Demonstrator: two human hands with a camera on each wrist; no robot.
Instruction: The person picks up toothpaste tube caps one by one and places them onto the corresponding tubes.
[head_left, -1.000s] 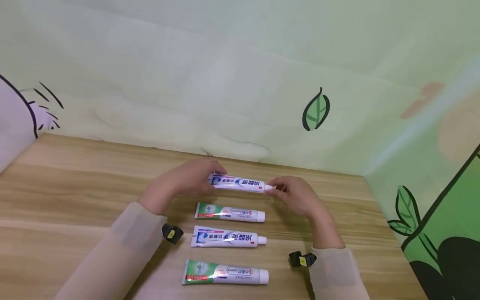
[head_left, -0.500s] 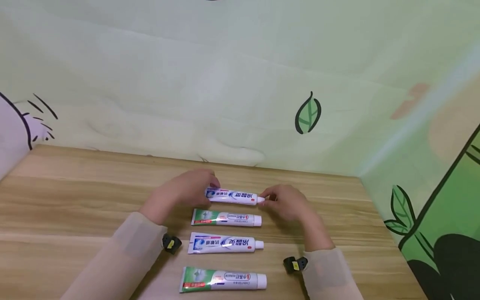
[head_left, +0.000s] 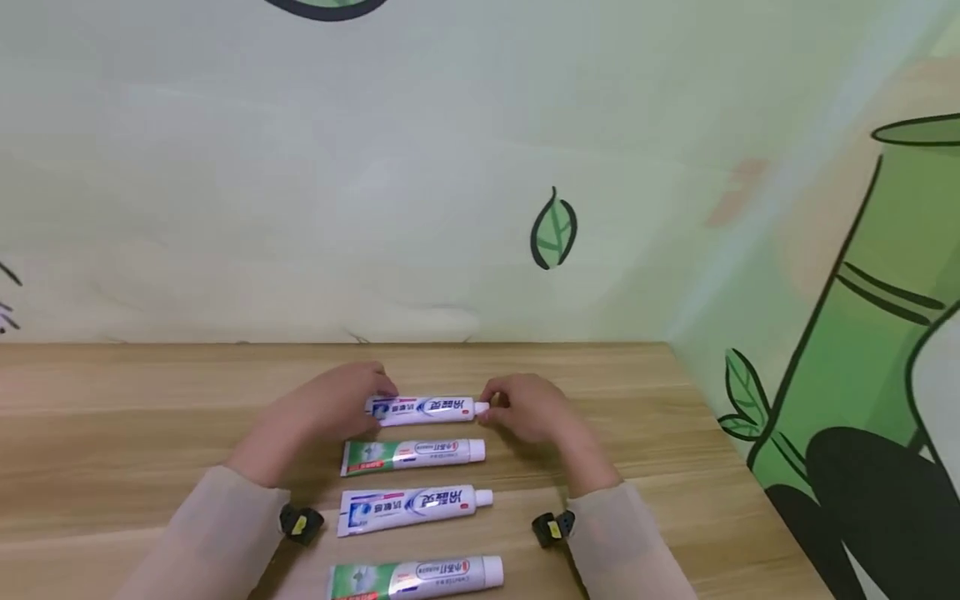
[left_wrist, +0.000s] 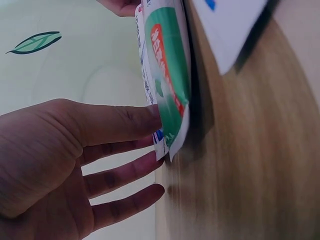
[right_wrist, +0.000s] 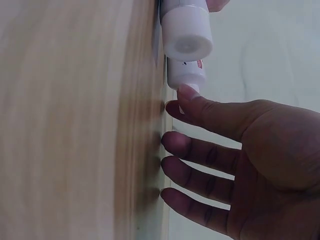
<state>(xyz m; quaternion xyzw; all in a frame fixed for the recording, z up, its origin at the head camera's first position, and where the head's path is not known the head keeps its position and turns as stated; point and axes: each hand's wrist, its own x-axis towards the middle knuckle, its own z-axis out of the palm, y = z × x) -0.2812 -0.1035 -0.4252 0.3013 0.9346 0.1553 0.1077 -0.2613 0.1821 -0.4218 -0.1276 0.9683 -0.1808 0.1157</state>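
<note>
Four toothpaste tubes would be too plain a tally, so by place: the farthest, a white-and-blue toothpaste tube (head_left: 437, 409), lies crosswise between my hands. My left hand (head_left: 333, 406) holds its flat tail end, thumb on the near side and fingers beyond. At the other end my right hand (head_left: 531, 407) pinches the small white cap (head_left: 482, 408) between thumb and index finger; its other fingers reach down to the tabletop in the right wrist view. Just nearer lies a green-and-white toothpaste tube (head_left: 420, 454), overlapping the held one in the left wrist view.
Closer in the row are another white-and-blue tube (head_left: 416, 507) and another green-and-white tube (head_left: 420, 578), caps all to the right. The wooden table (head_left: 645, 467) meets a pale wall (head_left: 337, 208) printed with leaves just behind the hands.
The held tube has come nearer to the green-and-white tube in front of it, both hands keeping their grip. The head view has shifted, moving the whole scene leftward.
</note>
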